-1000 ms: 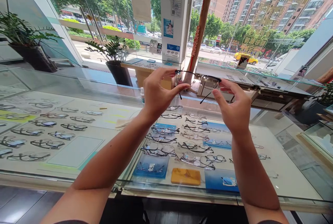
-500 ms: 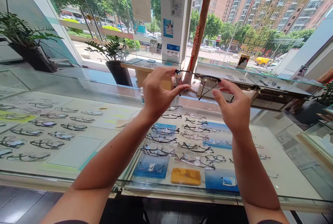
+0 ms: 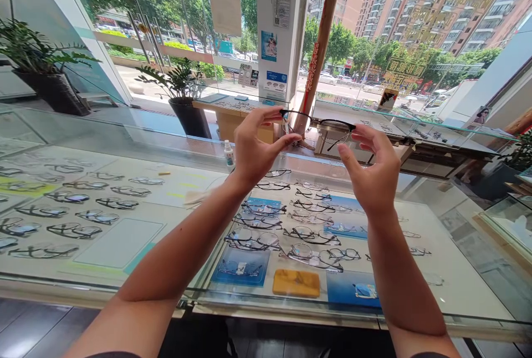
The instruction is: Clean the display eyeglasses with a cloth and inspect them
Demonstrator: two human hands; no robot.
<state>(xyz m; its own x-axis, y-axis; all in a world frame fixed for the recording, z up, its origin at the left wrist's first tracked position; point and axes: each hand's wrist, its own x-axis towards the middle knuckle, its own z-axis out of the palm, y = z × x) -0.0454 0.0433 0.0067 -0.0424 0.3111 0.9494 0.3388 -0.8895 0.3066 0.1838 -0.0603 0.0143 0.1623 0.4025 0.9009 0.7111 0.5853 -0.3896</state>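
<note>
I hold a pair of black-rimmed glasses [image 3: 319,123] up at chest height above a glass display counter [image 3: 457,286]. My left hand [image 3: 255,147] pinches the left end of the frame between thumb and fingers. My right hand [image 3: 374,167] grips the right end, fingers curled over the top. One thin temple arm hangs down between the two hands. Under the counter glass lie several rows of other glasses [image 3: 286,233] on blue and white pads.
A small white bottle [image 3: 228,153] stands on the counter near my left wrist. A yellow cloth [image 3: 296,282] lies in the case. Potted plants [image 3: 185,95] stand by the window, and a brown wooden post [image 3: 316,53] leans behind another display shelf [image 3: 415,125].
Both hands have shifted the glasses slightly right and up. The hanging temple arm has swung and folded closer to the frame. The small bottle now shows beside my left wrist.
</note>
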